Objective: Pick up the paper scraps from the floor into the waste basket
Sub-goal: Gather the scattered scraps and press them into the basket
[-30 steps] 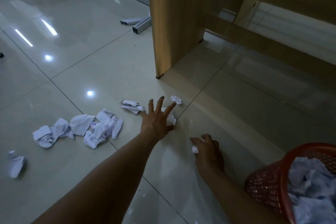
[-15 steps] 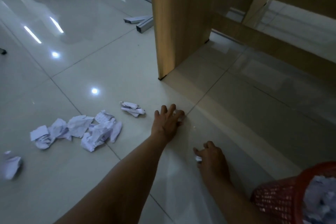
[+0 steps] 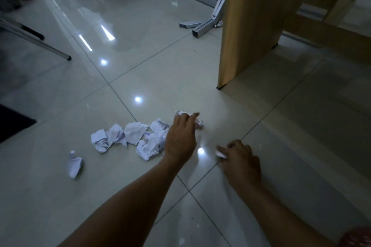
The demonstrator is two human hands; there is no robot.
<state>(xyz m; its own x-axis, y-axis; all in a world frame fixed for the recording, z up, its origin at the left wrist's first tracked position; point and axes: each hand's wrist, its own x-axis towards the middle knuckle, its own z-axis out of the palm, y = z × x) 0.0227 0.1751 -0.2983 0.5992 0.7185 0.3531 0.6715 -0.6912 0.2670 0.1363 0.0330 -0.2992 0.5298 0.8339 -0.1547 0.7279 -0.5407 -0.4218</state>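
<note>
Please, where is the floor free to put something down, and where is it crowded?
Free: the tiles right of the right hand, in front of the wooden panel; also the floor between the two forearms. Crowded: left of the left hand, where crumpled scraps lie close together, with one lone scrap further left.

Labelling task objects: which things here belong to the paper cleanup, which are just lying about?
Job: pile of crumpled white paper scraps; lone crumpled white scrap; crushed white scrap gripped by left hand; small white scrap pinched by right hand; red mesh plastic waste basket corner.
Lying about: light wooden desk panel; grey metal tube legs; slim black-tipped metal leg.
</note>
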